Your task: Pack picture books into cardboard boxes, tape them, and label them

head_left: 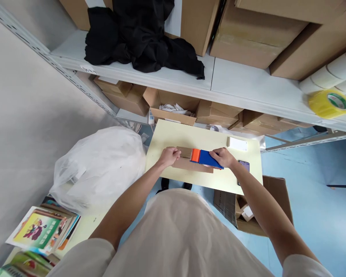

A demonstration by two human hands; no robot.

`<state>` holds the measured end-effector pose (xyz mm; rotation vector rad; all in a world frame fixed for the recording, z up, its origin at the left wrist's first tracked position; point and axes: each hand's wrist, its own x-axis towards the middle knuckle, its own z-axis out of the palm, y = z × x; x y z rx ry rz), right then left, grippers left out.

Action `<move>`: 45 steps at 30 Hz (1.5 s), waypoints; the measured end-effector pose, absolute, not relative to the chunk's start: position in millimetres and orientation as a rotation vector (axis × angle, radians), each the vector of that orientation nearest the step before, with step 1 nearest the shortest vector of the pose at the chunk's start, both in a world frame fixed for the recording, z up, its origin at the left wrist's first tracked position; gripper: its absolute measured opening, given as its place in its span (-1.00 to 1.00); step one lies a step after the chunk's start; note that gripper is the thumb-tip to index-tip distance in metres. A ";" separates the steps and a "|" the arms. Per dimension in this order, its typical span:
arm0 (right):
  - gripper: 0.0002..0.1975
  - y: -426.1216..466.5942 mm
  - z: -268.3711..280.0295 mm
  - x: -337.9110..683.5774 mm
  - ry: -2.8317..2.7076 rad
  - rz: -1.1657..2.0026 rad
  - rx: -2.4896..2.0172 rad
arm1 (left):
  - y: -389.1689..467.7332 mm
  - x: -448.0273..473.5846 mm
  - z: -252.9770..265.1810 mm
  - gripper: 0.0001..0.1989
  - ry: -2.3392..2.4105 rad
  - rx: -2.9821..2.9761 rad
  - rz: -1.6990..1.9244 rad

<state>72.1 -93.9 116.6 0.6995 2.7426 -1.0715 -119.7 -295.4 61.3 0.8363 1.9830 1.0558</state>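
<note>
My right hand (pixel 222 157) grips a blue and orange tape dispenser (pixel 210 158), which lies along the top of a small brown cardboard box (pixel 190 165). The orange end of the dispenser points left, onto the box's upper face. At the left end of the box is my left hand (pixel 170 156), its fingers curled closed. Whatever they pinch is too small to make out. The box rests on a pale yellow table (pixel 161 134).
On the table's right side are a white box (pixel 237 144) and a phone (pixel 244 166). An open carton (pixel 276 200) stands on the floor. A plastic bag (pixel 100 165) bulges at left. Shelving (pixel 248 92) behind carries cartons and a yellow tape roll (pixel 320 105).
</note>
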 end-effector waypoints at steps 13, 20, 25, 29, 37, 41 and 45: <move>-0.53 -85.8 119.6 81.8 2.721 -0.780 0.760 | -352.5 -178.9 48.7 -0.68 1.825 0.337 1.118; -0.53 -88.9 115.9 78.2 2.693 -0.683 0.749 | -355.8 -174.2 20.4 -0.66 1.813 0.380 1.114; -0.52 -90.9 116.7 76.2 2.675 -0.653 0.779 | -341.4 -164.9 -9.6 -0.73 1.912 0.433 1.051; -0.53 -93.3 117.2 75.1 2.683 -0.642 0.785 | -326.9 -150.1 -28.1 -0.80 2.043 0.539 1.025; -0.55 -95.3 116.2 75.5 2.689 -0.645 0.819 | -320.3 -113.7 -57.9 -0.69 2.268 0.629 0.994; -0.54 -95.7 117.4 75.1 2.697 -0.625 0.808 | -326.1 -101.8 -68.7 -0.55 2.314 0.647 0.941; -0.53 -95.8 117.2 75.4 2.696 -0.627 0.811 | -340.5 -103.8 -57.6 -0.52 2.288 0.787 0.886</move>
